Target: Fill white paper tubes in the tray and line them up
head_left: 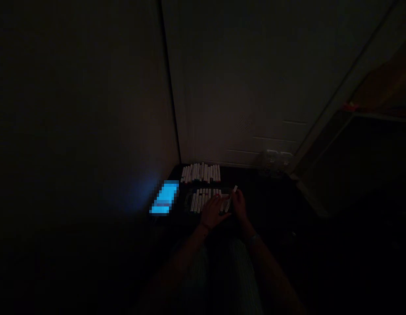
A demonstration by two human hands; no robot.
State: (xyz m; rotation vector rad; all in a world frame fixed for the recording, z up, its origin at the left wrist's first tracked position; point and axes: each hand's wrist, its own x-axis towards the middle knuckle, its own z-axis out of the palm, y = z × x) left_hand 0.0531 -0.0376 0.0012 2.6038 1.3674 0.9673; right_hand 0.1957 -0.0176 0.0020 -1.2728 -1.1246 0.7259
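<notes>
The room is very dark. My left hand (213,211) rests with its fingers spread over a row of white markers (201,199) that lie side by side in a dark case on the floor. Just to its right, my right hand (238,204) is closed round a single white marker (231,197), held tilted with its tip pointing up and right. A second row of white markers (200,173) lies farther back, close to the wall.
A glowing blue screen (164,199) lies on the floor left of the markers. Two walls meet in a corner behind them (171,100). A small clear object (275,158) sits at the wall's foot on the right. My legs fill the bottom middle.
</notes>
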